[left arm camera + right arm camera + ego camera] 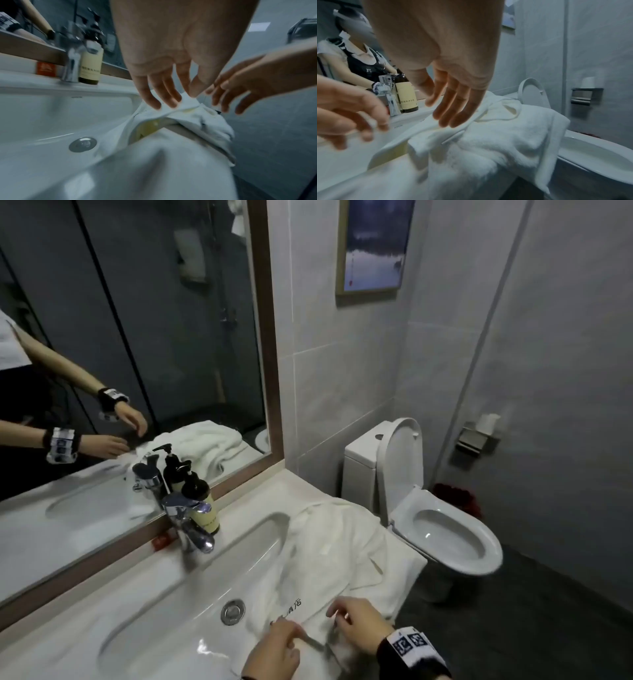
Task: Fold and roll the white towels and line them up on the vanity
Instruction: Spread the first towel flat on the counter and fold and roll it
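the surface (pixel 102 604) is a long white vanity with a sink (pixel 191 583) sunk in it, and a white toilet (pixel 445 529) stands off past the right hand. the towels (pixel 346 556) lie in a loose, crumpled pile on the surface just ahead of both hands, partly spilling into the sink and hanging over the end of the surface. one towel edge with dark letters lies right by the fingers.

the left hand (pixel 274 652) has its grip narrow: in the left wrist view the thumb and fingers (pixel 164 94) pinch a bit of the towel edge. the right hand (pixel 359 628) has its grip wide, fingers loose just above the cloth, holding nothing.

i think the step is to pull one towel flat before folding. to do it well, the right hand should take the same edge a little way from the left hand, then both should lift and shake it clear of the pile. keep it out of the sink, which may be wet. match the corners before rolling.

count: one pile of towels, how many i cannot tell; one tap (pixel 188 522); one brown bottle (pixel 202 501); one small red tag (pixel 160 542) beside the tap.
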`<state>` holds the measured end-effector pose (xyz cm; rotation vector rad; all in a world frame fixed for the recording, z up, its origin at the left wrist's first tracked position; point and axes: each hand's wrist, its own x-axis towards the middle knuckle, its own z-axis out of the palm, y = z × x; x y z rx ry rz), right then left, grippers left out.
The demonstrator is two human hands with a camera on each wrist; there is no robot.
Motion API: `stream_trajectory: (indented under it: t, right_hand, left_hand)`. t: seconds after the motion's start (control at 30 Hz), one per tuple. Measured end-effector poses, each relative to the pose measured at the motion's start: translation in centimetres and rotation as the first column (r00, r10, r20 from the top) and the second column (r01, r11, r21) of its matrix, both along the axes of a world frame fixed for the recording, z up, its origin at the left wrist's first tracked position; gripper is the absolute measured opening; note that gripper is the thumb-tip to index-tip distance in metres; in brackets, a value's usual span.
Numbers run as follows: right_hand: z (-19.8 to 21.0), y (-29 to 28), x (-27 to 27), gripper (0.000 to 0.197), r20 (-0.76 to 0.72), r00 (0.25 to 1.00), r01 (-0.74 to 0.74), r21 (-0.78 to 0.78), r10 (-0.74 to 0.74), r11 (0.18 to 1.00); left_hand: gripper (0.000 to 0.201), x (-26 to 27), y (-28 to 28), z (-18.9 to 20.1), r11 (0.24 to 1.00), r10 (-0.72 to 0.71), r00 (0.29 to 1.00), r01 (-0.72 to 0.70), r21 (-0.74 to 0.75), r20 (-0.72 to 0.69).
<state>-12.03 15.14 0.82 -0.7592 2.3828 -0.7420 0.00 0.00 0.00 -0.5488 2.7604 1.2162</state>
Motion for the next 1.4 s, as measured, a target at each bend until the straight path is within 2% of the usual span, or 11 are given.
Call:
stream_trajectory:
  t: [0.2, 0.37, 0.43, 0.57, 0.73, 0.9, 1.03, 1.07, 1.13, 1.23, 1.4]
  right_hand:
    - [-1.7, -4.4, -3.5, 0.059, -0.204, 0.977, 0.07, 0.064, -0.056, 0.995]
    - [-3.7, -5.8, -4.9, 0.09, -0.095, 0.975, 0.216, 0.188, -0.201, 0.958]
    - [-4.4, -5.9, -5.1, 0.079, -0.032, 0.974, 0.226, 0.236, -0.225, 0.945]
    - [-4.2, -6.6, -5.2, 0.007, -0.107, 0.979, 0.196, 0.236, -0.175, 0.952]
    - [-3.2, -8.2, -4.9, 0.023, -0.022, 0.965, 0.261, -0.069, -0.263, 0.963]
    - [-0.6, -9.6, -4.3, 0.021, 0.162, 0.981, 0.147, -0.264, -0.107, 0.953]
    - [0.2, -9.7, -4.0, 0.011, 0.148, 0.989, 0.041, -0.418, 0.023, 0.908]
    - [0.0, -9.3, -4.4, 0.014, 0.156, 0.988, 0.054, -0.451, 0.019, 0.891]
    - [-0.5, -8.6, -5.6, 0.055, 0.156, 0.987, 0.036, -0.435, 0.036, 0.9]
    - [-1.7, -8.2, -7.1, 0.106, 0.009, 0.984, -0.173, -0.177, 0.177, 0.969]
    - [-3.8, -9.9, -6.3, 0.085, -0.234, 0.923, -0.279, 0.134, 0.304, 0.951]
  left_hand:
    - [0.067, -5.3, -3.9, -3.7, 0.985, -0.064, 0.99, 0.082, -0.149, 0.126]
    - [0.084, -6.8, -5.4, -6.5, 0.986, -0.13, 0.949, 0.154, -0.063, 0.288]
    - [0.063, -6.8, -5.9, -6.9, 0.982, -0.164, 0.946, 0.184, -0.047, 0.282]
    - [0.039, -6.7, -6.7, -7.1, 0.991, -0.1, 0.961, 0.12, -0.061, 0.257]
    - [0.04, -6.9, -7.7, -6.4, 0.996, 0.067, 0.988, -0.074, 0.049, 0.14]
    - [0.09, -8.4, -6.6, -4.9, 0.987, 0.053, 0.996, -0.063, 0.148, 0.072]
    - [0.024, -8.9, -5.9, -3.4, 0.982, 0.191, 0.981, -0.191, 0.007, 0.018]
    - [0.019, -8.7, -6.2, -2.8, 0.965, 0.258, 0.966, -0.258, 0.057, 0.002]
    - [0.017, -8.2, -6.9, -1.2, 0.902, 0.406, 0.913, -0.392, 0.18, -0.047]
    - [0.018, -7.5, -7.2, 2.2, 0.75, 0.611, 0.778, -0.509, 0.423, -0.148]
    - [0.02, -4.0, -7.8, 7.1, 0.539, 0.825, 0.512, -0.583, 0.608, -0.24]
